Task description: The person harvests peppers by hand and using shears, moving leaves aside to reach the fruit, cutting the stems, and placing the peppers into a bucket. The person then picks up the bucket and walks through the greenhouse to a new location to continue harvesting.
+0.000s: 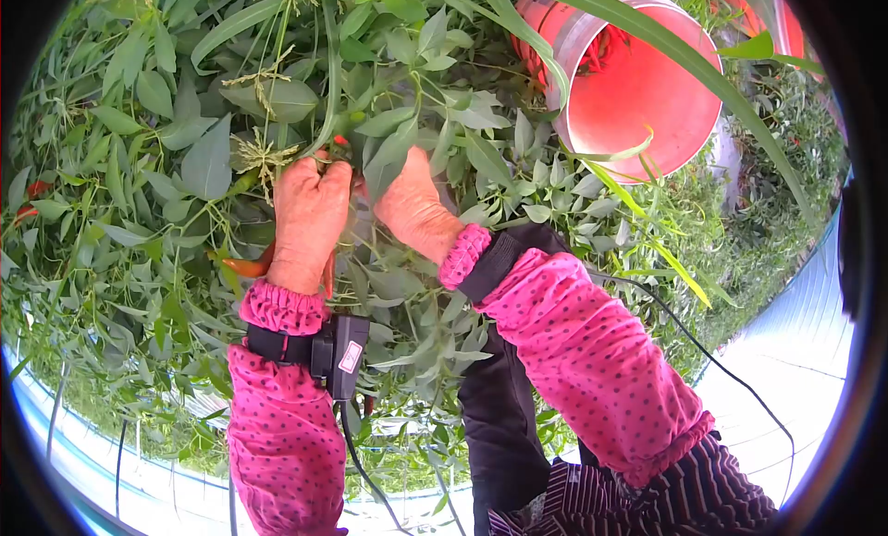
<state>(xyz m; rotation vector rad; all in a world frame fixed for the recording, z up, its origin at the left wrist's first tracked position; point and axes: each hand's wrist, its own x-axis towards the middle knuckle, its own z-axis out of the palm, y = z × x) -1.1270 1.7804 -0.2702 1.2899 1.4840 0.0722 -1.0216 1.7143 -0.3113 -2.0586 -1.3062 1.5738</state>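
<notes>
Among the leafy pepper plants, my left hand has its fingers bent and pressed together at a stem; what they hold is too small to make out. A small red pepper shows just above those fingers. Close by on the right, my right hand reaches into the foliage, its fingers hidden behind leaves. An orange-red pepper hangs beside my left wrist, partly behind it. Both forearms wear pink dotted sleeves with black straps.
A pink-red bucket lies tilted at the upper right, with red peppers inside. Another red container stands farther right. Long grass blades cross the bucket. Black cables run from the wrist straps. More red peppers show at far left.
</notes>
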